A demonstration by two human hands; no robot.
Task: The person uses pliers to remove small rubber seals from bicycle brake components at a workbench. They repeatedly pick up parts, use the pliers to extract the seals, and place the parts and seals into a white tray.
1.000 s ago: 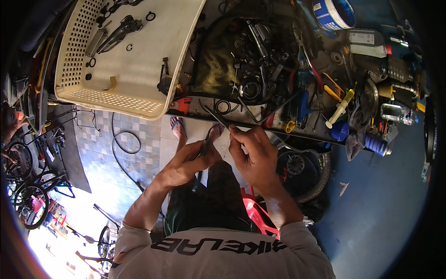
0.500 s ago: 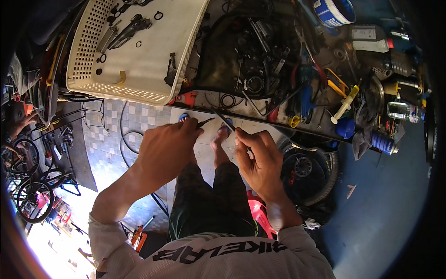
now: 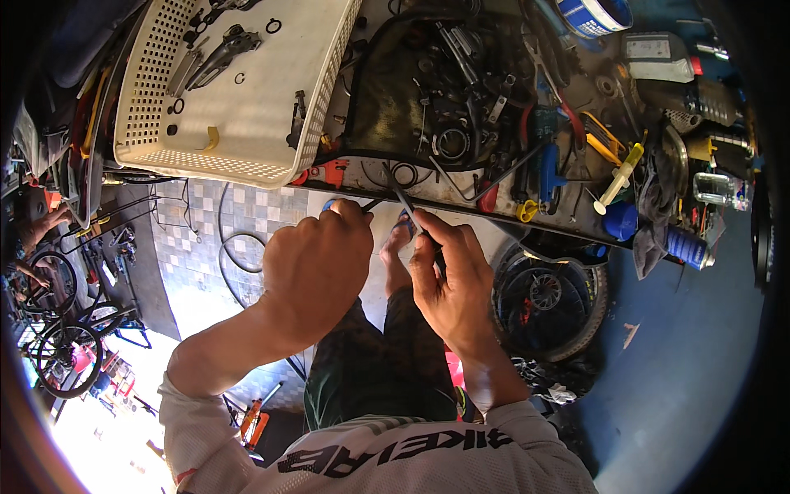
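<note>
Bare hands work in front of a cluttered workbench (image 3: 458, 176), just off its front edge. The right hand (image 3: 453, 276) pinches a slender, straight grey rod (image 3: 401, 194) between thumb and bent forefinger, its far end overlapping the bench's front edge in this view. The left hand (image 3: 319, 272), knuckles up, closes its fingertips on a slim dark piece (image 3: 373, 203) whose short tip juts toward the rod; the back of the hand hides the rest, and whether the two pieces touch cannot be told.

At the bench's left end, a cream plastic crate (image 3: 218, 167) with square-punched walls carries a dark, curved lever-like part (image 3: 222, 62) and small black rings (image 3: 273, 25). Beside it, a black mat (image 3: 374, 123) holds a heap of dull metal parts. Toward the right end of the front edge lie a yellow-and-white plastic syringe (image 3: 619, 179) and a crumpled dark cloth (image 3: 650, 247) draped over the rim. Below the front edge stands a wheel with a knobbly rubber tyre (image 3: 594, 317).
</note>
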